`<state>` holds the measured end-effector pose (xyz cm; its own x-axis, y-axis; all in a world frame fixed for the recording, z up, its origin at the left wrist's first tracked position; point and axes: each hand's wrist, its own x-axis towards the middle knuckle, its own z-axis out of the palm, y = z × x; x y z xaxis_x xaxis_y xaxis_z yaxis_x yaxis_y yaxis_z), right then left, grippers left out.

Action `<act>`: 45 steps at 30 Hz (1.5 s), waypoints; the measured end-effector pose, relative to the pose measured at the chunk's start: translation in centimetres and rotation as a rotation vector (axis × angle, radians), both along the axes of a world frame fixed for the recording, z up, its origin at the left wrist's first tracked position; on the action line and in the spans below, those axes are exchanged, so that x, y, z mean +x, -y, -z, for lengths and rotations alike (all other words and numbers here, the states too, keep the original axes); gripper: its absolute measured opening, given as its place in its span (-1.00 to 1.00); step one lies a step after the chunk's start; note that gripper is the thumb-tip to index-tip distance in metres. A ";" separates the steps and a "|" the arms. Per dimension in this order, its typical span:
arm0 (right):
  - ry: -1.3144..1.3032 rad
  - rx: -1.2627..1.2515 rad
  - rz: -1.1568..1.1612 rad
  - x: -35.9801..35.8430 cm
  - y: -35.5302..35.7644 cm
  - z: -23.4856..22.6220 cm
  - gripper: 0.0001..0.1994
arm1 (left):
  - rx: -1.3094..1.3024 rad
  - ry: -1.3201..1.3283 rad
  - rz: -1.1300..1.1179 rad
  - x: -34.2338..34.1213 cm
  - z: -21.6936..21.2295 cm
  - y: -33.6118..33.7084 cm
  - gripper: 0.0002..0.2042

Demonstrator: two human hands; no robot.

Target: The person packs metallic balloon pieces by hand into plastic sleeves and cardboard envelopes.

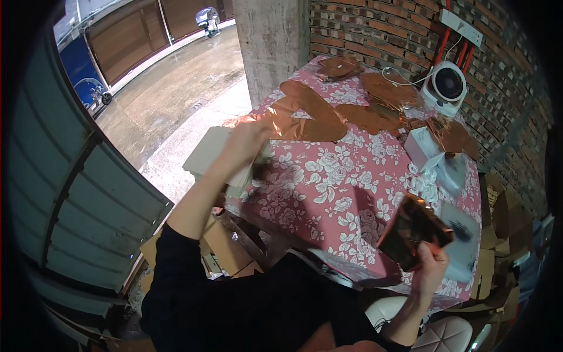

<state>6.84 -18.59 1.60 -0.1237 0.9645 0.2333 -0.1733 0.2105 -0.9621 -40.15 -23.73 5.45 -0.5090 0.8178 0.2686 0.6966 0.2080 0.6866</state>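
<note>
My right hand (431,264) grips the lower edge of a shiny, dark copper-coloured rectangular piece (413,232), held above the near right side of the table. Whether it is a flat pack or a folded foil sheet, I cannot tell. At the far left corner, my left hand (249,141) is over a stack of grey-green boards (206,151). Motion blurs its fingers, and the hand hides part of the stack. Just beyond it lies a large copper foil sheet in a heart-like shape (319,120), with a bright crumpled end near my fingers.
A pink floral cloth (328,176) covers the table. More copper foil pieces (369,117) lie toward the back. On the right are a white fan (447,85), a white box (422,149) and a clear plastic pack (460,240). Cardboard boxes (226,246) sit below left.
</note>
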 end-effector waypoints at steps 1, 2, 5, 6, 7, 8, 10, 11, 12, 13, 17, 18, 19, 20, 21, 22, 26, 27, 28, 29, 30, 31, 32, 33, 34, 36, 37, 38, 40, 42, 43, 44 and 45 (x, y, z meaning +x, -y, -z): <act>-0.085 -0.056 -0.030 1.4 -0.9 0.7 -0.89 | 0.045 -0.510 -0.032 -2.2 -1.0 1.2 -0.83; -0.169 -0.109 -0.067 2.5 -1.6 1.4 -0.88 | -0.100 -0.599 -0.058 -5.4 -1.3 2.2 -0.81; -0.199 -0.221 0.008 3.3 -2.0 2.2 -0.89 | -0.286 -0.696 -0.021 -12.5 0.2 3.7 -0.78; -0.198 -0.222 0.010 3.9 -2.2 2.7 -0.89 | -0.322 -0.709 0.039 -13.4 0.4 3.8 -0.77; -0.185 -0.257 -0.019 4.6 -2.5 3.5 -0.90 | -0.371 -0.695 0.045 -13.7 0.4 3.5 -0.75; -0.171 -0.291 -0.049 5.3 -2.8 4.4 -0.90 | -0.370 -0.694 0.049 -14.0 0.5 3.4 -0.75; -0.236 -0.287 -0.066 5.6 -3.2 5.2 -0.85 | -0.489 -0.554 0.128 -14.0 0.4 3.1 -0.76; -0.241 -0.317 -0.094 5.7 -3.3 5.5 -0.84 | -0.489 -0.553 0.131 -14.0 0.4 3.0 -0.76; -0.248 -0.348 -0.122 5.7 -3.2 5.6 -0.84 | -0.473 -0.555 0.141 -13.7 0.2 3.0 -0.77; -0.248 -0.348 -0.118 5.8 -3.4 6.1 -0.84 | -0.457 -0.557 0.150 -13.5 0.2 3.0 -0.77; -0.286 -0.349 -0.132 6.4 -4.1 7.7 -0.85 | -0.386 -0.681 0.135 -14.8 1.8 3.2 -0.82; -0.284 -0.338 -0.134 6.5 -4.1 7.8 -0.85 | -0.384 -0.697 0.139 -14.8 2.0 3.1 -0.83; -0.285 -0.340 -0.131 6.5 -4.1 7.9 -0.85 | -0.382 -0.713 0.144 -14.8 2.1 3.0 -0.83; -0.291 -0.328 -0.117 6.5 -4.1 8.1 -0.86 | -0.383 -0.714 0.147 -15.0 2.2 3.1 -0.83; -0.297 -0.317 -0.103 6.4 -4.0 8.0 -0.87 | -0.358 -0.710 0.140 -15.1 2.3 3.2 -0.83; -0.297 -0.318 -0.101 6.2 -3.8 7.8 -0.87 | -0.334 -0.706 0.133 -15.2 2.4 3.3 -0.83; -0.299 -0.310 -0.039 5.3 -3.4 7.1 -0.88 | -0.326 -0.661 0.116 -14.8 1.6 3.4 -0.83; -0.313 -0.311 -0.034 5.2 -3.3 7.1 -0.89 | -0.327 -0.665 0.086 -14.7 1.3 3.5 -0.84; -0.314 -0.312 -0.033 5.3 -3.4 7.3 -0.89 | -0.328 -0.669 0.056 -14.7 0.9 3.7 -0.85; -0.298 -0.305 -0.035 5.6 -3.5 7.5 -0.90 | -0.329 -0.671 0.057 -14.7 0.7 3.9 -0.85; -0.283 -0.297 -0.035 5.7 -3.5 7.6 -0.90 | -0.253 -0.621 0.070 -14.6 0.4 4.0 -0.86; -0.284 -0.298 -0.034 5.8 -3.5 7.7 -0.90 | -0.178 -0.570 0.083 -14.5 0.0 4.2 -0.87; -0.296 -0.303 -0.023 5.8 -3.5 7.6 -0.90 | -0.178 -0.571 0.085 -14.4 -0.6 4.3 -0.87; -0.309 -0.307 -0.012 5.8 -3.4 7.6 -0.91 | -0.179 -0.445 0.105 -14.0 -1.6 4.6 -0.88; -0.311 -0.307 -0.008 6.1 -3.5 7.8 -0.91 | -0.179 -0.318 0.126 -13.9 -2.3 4.5 -0.89; -0.322 -0.323 -0.029 6.9 -3.7 8.4 -0.88 | -0.172 -0.266 0.165 -14.5 -3.1 4.7 -0.90; -0.318 -0.318 -0.012 6.9 -3.6 8.4 -0.87 | -0.132 -0.255 0.206 -14.2 -3.9 4.5 -0.90; -0.313 -0.313 0.007 6.8 -3.5 8.3 -0.85 | -0.091 -0.243 0.249 -13.7 -4.7 4.0 -0.90; -0.336 -0.361 -0.027 6.8 -3.9 8.4 -0.83 | -0.060 -0.181 0.304 -11.2 -6.4 2.8 -0.89; -0.394 -0.369 -0.064 6.3 -3.8 8.1 -0.84 | -0.032 -0.115 0.357 -7.7 -7.8 1.7 -0.88; -0.423 -0.380 -0.099 6.5 -3.8 8.3 -0.85 | -0.029 -0.169 0.397 -4.7 -8.5 0.5 -0.88; -0.452 -0.388 -0.131 6.8 -3.7 8.4 -0.86 | -0.022 -0.223 0.439 -1.9 -8.6 -1.1 -0.87; -0.467 -0.398 -0.143 6.9 -3.7 8.5 -0.87 | -0.004 -0.239 0.499 0.5 -8.4 -2.4 -0.85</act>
<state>13.79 -14.84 -6.92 -0.2291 0.9702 -0.0794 -0.5939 -0.2039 -0.7783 -39.70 -21.29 13.87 0.0157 0.9454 0.3256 0.8475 -0.1853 0.4973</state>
